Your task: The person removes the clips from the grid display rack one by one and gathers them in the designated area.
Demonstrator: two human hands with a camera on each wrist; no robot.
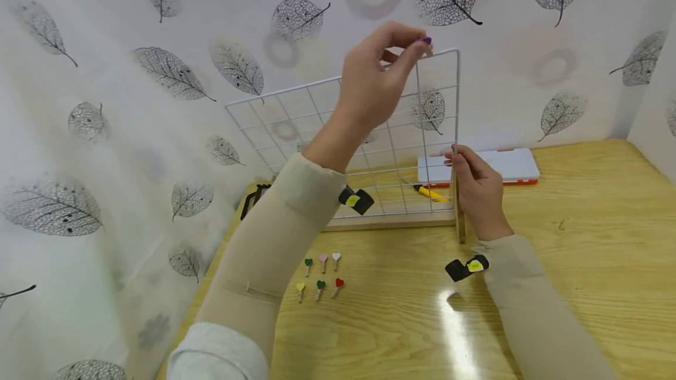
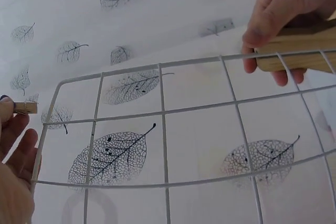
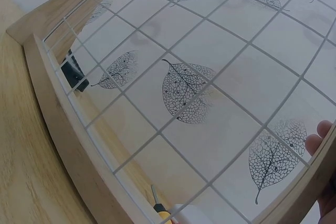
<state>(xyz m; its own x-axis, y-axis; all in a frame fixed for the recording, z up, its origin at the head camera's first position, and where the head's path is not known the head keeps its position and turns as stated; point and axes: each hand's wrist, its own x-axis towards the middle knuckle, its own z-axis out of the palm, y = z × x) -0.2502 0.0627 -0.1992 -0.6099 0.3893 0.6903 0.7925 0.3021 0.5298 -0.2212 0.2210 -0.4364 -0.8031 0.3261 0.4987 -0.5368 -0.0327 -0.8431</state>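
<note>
A white wire grid (image 1: 388, 133) stands on a wooden base (image 1: 391, 221) on the table. At the grid's top right corner, my left hand (image 1: 372, 78) pinches a small clothespin (image 2: 25, 107) between thumb and forefinger; its purple top (image 1: 425, 40) shows in the head view. Lower down, my right hand (image 1: 477, 195) grips the wooden side post (image 1: 459, 216) at the grid's right end. In the right wrist view only its fingertips (image 3: 315, 142) show, curled behind the post. Several heart-topped clothespins, among them a red one (image 1: 339, 283) and a yellow one (image 1: 300, 291), lie in two rows before the base.
Behind the grid lie a yellow-handled screwdriver (image 1: 433, 193) and a flat white case (image 1: 514, 166) with a red lower edge. A black object (image 1: 252, 201) sits at the table's left edge. Leaf-patterned sheeting (image 1: 560, 57) covers the wall behind.
</note>
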